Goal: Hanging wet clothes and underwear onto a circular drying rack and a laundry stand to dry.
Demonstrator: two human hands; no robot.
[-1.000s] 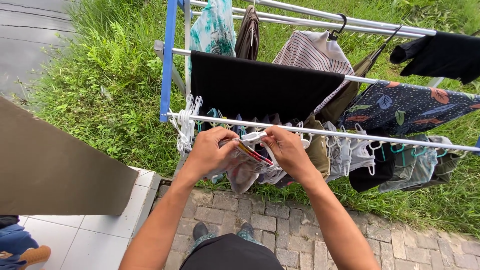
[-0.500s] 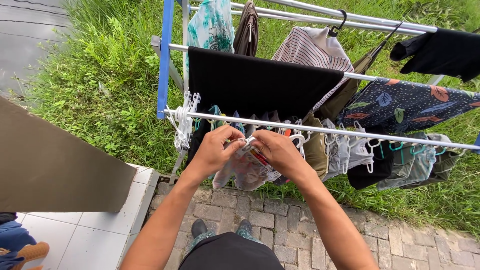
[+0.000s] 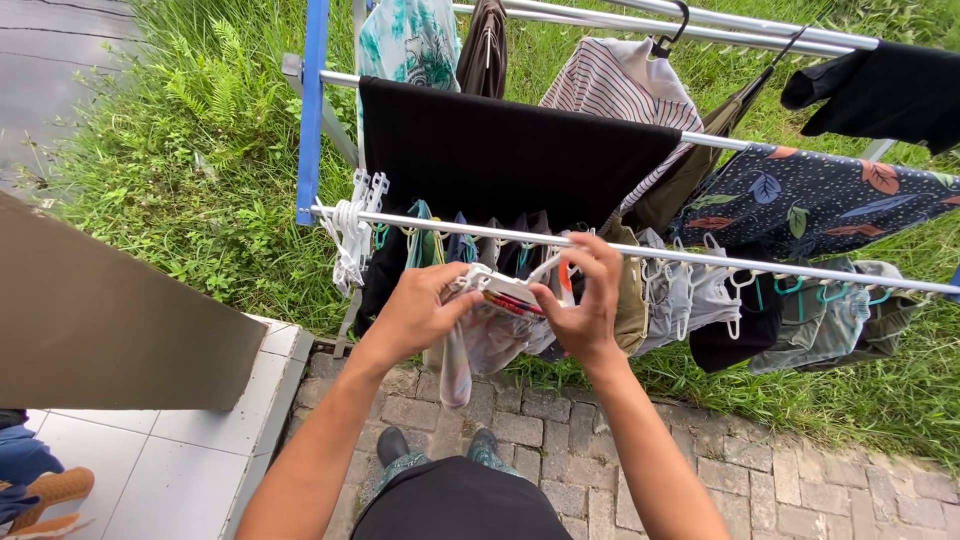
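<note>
Since half a second ago the right hand (image 3: 585, 305) has lifted, its index finger now reaching the thin metal rail (image 3: 700, 256) at frame centre, while the left hand (image 3: 420, 310) has held its place. At the left edge lie a flat brown panel (image 3: 110, 320) and smooth pale tiles (image 3: 190, 460); a bunch of white plastic hangers (image 3: 350, 225) hangs by the blue frame post (image 3: 312, 110). Left fingers pinch one end of a white plastic hanger (image 3: 505, 285) carrying a small, thin, crumpled grey garment (image 3: 485, 340) with a red-striped band, just below the rail. Right thumb and fingers grip the hanger's other end. Upper centre, a smooth black cloth (image 3: 510, 155) drapes flat; rightward hang a striped shirt (image 3: 620, 95) and a dark leaf-printed fabric (image 3: 820, 200).
</note>
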